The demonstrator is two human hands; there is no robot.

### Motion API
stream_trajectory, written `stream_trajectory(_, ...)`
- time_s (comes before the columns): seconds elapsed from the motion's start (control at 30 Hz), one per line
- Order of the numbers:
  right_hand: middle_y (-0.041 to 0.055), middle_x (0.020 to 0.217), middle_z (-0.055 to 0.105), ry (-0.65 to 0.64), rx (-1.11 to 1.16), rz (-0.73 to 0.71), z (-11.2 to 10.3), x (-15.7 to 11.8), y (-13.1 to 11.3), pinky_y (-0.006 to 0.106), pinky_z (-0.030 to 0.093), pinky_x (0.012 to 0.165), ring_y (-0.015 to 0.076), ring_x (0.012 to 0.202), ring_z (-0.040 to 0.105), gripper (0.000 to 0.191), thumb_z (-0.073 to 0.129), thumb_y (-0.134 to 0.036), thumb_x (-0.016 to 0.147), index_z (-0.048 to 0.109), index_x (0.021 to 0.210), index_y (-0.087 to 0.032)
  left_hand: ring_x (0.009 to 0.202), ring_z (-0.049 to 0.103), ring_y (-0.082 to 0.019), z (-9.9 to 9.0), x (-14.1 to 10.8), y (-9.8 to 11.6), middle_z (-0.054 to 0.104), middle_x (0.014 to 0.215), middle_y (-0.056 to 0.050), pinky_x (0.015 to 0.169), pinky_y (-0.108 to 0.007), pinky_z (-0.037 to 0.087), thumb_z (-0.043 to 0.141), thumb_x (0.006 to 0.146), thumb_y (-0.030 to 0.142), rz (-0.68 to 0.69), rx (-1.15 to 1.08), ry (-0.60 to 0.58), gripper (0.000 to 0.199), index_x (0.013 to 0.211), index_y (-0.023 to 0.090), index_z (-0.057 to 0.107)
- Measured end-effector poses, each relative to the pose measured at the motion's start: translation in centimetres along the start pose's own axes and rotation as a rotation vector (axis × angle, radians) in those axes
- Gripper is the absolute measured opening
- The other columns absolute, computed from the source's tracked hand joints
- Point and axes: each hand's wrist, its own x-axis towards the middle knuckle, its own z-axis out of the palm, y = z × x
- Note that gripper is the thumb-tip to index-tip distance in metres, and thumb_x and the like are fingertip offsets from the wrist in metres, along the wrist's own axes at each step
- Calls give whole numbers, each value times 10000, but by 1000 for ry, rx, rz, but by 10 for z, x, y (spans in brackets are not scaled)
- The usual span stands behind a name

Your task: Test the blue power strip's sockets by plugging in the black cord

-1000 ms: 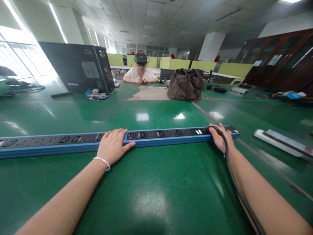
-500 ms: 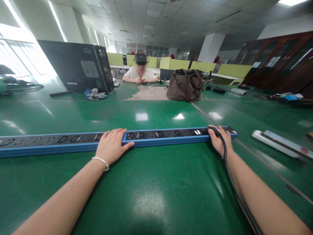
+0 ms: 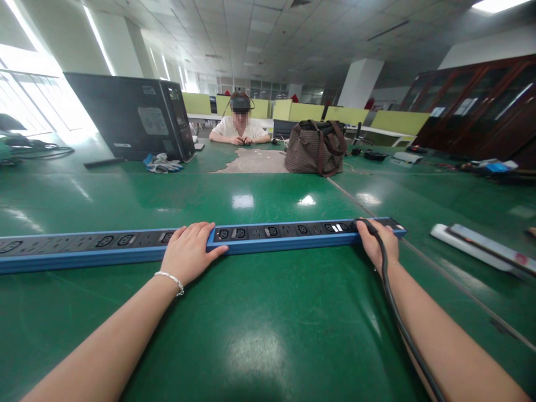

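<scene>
The blue power strip (image 3: 288,242) lies flat across the green table (image 3: 251,312) at twelve o'clock from the wearer, socket face up. Its long axis runs from nine toward three o'clock, the right-hand end slightly farther off (the other end leaves the view at ten). Two small white patches sit among the sockets near that right-hand end; any lettering there is too small to read. The pale label (image 3: 153,121) on the black computer tower (image 3: 121,114), at eleven o'clock, is likewise illegible.

At eleven o'clock the left hand (image 3: 189,250) clasps the strip palm down, fingers over the sockets and thumb along the near side, with a silvery bracelet (image 3: 170,276) at the wrist. At one o'clock the right hand (image 3: 381,241) is closed around a black plug (image 3: 368,225) on the strip; whether it is fully seated cannot be told. The black cable (image 3: 391,304) trails back over the wrist toward five o'clock. Both forearms reach forward from the near edge, spread apart.
</scene>
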Motion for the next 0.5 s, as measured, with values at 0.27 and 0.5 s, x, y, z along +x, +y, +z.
stream_trajectory(0.27, 57, 977, 698, 45, 30, -13, 3, -2, 2, 448, 355, 986, 260, 982, 595, 401, 404, -504, 815, 690, 927, -246, 1167, 494, -281, 0, 0, 0, 558, 1255, -146, 1010, -454, 325, 402, 806, 615, 1, -5, 0, 637, 1243, 160, 495)
stream_trajectory(0.5, 72, 906, 700, 158, 282, 42, -2, 6, 0, 454, 431, 918, 270, 945, 612, 460, 404, -573, 807, 672, 908, -213, 1162, 499, -281, -1, 0, 0, 563, 1246, -151, 1008, -450, 325, 392, 813, 611, 8, -1, -1, 639, 1242, 149, 495)
